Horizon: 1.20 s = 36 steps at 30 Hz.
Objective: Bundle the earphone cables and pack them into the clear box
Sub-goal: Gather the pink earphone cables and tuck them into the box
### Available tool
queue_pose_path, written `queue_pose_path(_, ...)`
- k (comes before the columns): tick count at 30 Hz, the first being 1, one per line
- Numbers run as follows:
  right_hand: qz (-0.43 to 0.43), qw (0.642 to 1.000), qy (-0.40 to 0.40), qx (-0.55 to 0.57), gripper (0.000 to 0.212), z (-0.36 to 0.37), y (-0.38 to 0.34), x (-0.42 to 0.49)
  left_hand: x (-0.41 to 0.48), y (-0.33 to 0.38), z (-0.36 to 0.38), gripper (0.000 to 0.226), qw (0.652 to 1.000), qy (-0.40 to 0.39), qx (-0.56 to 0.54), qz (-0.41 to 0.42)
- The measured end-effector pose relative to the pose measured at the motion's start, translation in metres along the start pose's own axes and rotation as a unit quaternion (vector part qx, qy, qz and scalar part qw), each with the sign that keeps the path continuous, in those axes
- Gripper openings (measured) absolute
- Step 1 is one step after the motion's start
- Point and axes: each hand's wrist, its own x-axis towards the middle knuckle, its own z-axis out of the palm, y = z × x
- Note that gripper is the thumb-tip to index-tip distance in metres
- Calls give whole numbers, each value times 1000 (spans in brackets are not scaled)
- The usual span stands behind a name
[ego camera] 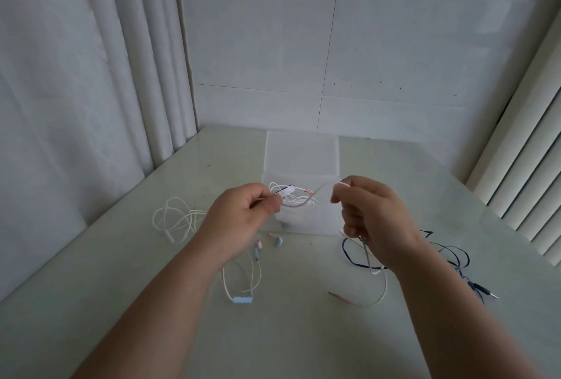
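Both hands are raised over the table in front of the clear box (303, 221), whose lid stands open behind it. My left hand (243, 221) pinches one end of a pale earphone cable (306, 201) and my right hand (373, 218) pinches the other part, with the cable sagging between them. More of that cable hangs from my right hand down to the table, ending in a pink plug (343, 298). A bundle of white cable (288, 193) lies inside the box.
On the pale table lie a loose white earphone cable (176, 221) at the left, a blue-and-pink earphone set (243, 299) near my left wrist, and a dark blue cable (455, 257) with its plug at the right. Curtains hang at both sides.
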Motion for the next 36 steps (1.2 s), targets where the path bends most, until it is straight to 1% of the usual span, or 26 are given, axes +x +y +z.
queue_pose_path(2, 30, 995, -23, 95, 30, -2, -4, 0, -2, 4, 1, 26, 1000, -27, -5, 1)
queue_pose_path(4, 50, 992, -9, 112, 33, -1, -3, 0, -2, 4, 1, 28, 999, -38, 9, 24)
queue_pose_path(5, 52, 993, 7, 104, 31, 0, -3, 1, -3, 4, 0, 27, 998, -48, 10, 27)
queue_pose_path(7, 32, 997, 42, 58, 24, 2, -2, 1, -3, 5, -2, 24, 997, -68, -3, 21)
queue_pose_path(9, 8, 997, 70, -33, 21, 3, -2, 1, -5, 8, -2, 21, 996, -78, -34, 5)
queue_pose_path(11, 2, 984, 96, -147, 22, 2, 0, 1, -7, 10, 0, 18, 992, -76, -103, -18)
queue_pose_path(12, 12, 978, 99, -181, 23, 3, 2, 2, -6, 9, -1, 17, 986, -76, -147, -30)
queue_pose_path(13, 31, 977, 96, -190, 25, 3, 4, 3, -6, 9, -2, 17, 978, -78, -192, -40)
queue_pose_path(15, 72, 981, 84, -158, 28, 4, 6, 4, -6, 9, -4, 17, 965, -80, -244, -46)
queue_pose_path(18, 89, 988, 50, -120, 28, 7, 6, 4, -5, 12, -4, 17, 974, -52, -221, -29)
queue_pose_path(20, 89, 988, 15, -123, 26, 11, 5, 2, -4, 12, -2, 21, 975, -25, -217, -31)
queue_pose_path(22, 84, 981, 0, -172, 25, 14, 7, 0, -2, 10, -2, 22, 972, -16, -232, -39)
queue_pose_path(23, 74, 973, 0, -220, 26, 15, 8, -1, -2, 10, -2, 20, 967, -17, -252, -45)
queue_pose_path(25, 52, 943, 1, -328, 27, 15, 10, -1, -3, 11, -1, 9, 952, -21, -299, -60)
queue_pose_path(26, 46, 933, 2, -358, 29, 15, 10, -1, -3, 13, -1, 5, 946, -27, -317, -66)
queue_pose_path(27, 46, 930, 0, -365, 33, 16, 11, -1, -3, 13, 0, 6, 941, -33, -329, -69)
queue_pose_path(28, 54, 938, -5, -342, 36, 17, 11, -1, -3, 13, 0, 7, 938, -38, -338, -72)
queue_pose_path(29, 71, 954, -14, -289, 38, 19, 9, -1, -2, 12, 0, 5, 936, -39, -341, -73)
queue_pose_path(31, 108, 983, -39, -146, 34, 23, 5, -4, -2, 12, 0, 8, 937, -30, -341, -72)
queue_pose_path(32, 118, 987, -49, -99, 30, 23, 4, -4, -2, 12, 0, 10, 936, -26, -343, -71)
queue_pose_path(34, 125, 987, -70, -68, 22, 24, 4, -6, -2, 14, 0, 12, 933, -15, -355, -65)
queue_pose_path(36, 122, 985, -100, -66, 12, 26, 6, -7, -1, 14, -1, 12, 927, -1, -369, -65)
